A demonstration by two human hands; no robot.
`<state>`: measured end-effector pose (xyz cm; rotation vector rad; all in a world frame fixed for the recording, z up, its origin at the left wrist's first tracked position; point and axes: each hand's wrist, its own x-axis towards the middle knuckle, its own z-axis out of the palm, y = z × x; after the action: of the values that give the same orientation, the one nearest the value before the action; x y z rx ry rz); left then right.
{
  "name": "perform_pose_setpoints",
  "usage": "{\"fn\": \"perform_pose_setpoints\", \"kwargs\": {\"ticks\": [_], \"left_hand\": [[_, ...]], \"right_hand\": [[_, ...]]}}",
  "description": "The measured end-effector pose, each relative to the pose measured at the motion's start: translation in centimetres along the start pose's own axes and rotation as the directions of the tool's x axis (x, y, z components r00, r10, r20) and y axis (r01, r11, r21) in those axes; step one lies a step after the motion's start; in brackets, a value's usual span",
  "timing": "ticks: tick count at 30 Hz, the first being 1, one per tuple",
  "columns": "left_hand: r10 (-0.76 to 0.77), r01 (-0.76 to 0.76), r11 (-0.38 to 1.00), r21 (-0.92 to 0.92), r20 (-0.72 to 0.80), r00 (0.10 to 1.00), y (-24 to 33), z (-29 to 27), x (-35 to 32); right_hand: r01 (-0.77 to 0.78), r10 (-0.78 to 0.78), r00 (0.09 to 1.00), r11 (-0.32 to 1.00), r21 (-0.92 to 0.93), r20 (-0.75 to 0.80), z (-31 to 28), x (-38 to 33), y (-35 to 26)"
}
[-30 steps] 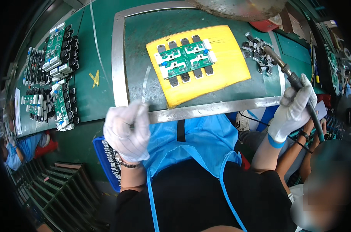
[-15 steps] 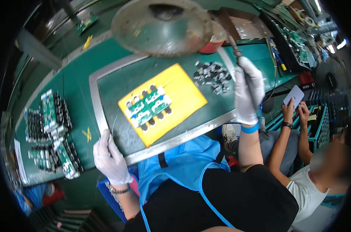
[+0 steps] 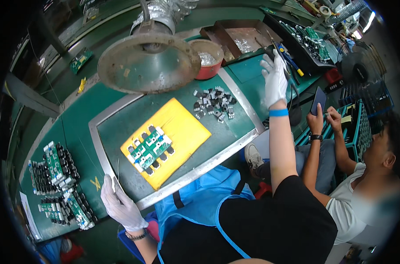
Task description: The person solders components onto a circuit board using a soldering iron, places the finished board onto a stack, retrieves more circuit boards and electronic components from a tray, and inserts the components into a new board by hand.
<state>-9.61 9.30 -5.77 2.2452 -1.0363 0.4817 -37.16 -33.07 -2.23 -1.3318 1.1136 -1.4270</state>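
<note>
My left hand (image 3: 121, 204), in a white glove, is closed on a thin solder wire (image 3: 117, 169) at the near left corner of a metal frame (image 3: 173, 190). My right hand (image 3: 275, 81), also gloved, is stretched out to the far right with its fingers apart. Just right of it is a soldering iron (image 3: 288, 75) with a dark cable; whether the glove still touches it is hard to see. Inside the frame, a green circuit board panel (image 3: 149, 149) with black components along both sides lies on a yellow pad (image 3: 187, 130).
Loose black components (image 3: 215, 103) lie right of the pad. A fume hood (image 3: 149, 66) hangs over the far side beside a red pot (image 3: 209, 59) and a brown metal tray (image 3: 239, 35). Stacked boards (image 3: 59, 167) stand at left. A seated person (image 3: 358, 185) holds a phone at right.
My right hand has gone from gripping the soldering iron to spread fingers, farther away from me. My left hand keeps the solder wire at the frame corner. The view has shifted.
</note>
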Motion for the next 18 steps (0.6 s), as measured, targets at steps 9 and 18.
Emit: {"fn": "perform_pose_setpoints", "kwargs": {"ticks": [9, 18], "left_hand": [[0.061, -0.041, 0.987, -0.157, 0.121, 0.991, 2.6, -0.7, 3.1], [0.454, -0.377, 0.890, -0.255, 0.423, 0.785, 2.7, 1.5, 7.2]], "right_hand": [[-0.574, 0.370, 0.803, 0.272, 0.773, 0.466, -6.1, 8.0, 7.1], [-0.750, 0.194, 0.641, 0.365, 0.551, 0.743, -4.9, 0.3, 3.2]]}}
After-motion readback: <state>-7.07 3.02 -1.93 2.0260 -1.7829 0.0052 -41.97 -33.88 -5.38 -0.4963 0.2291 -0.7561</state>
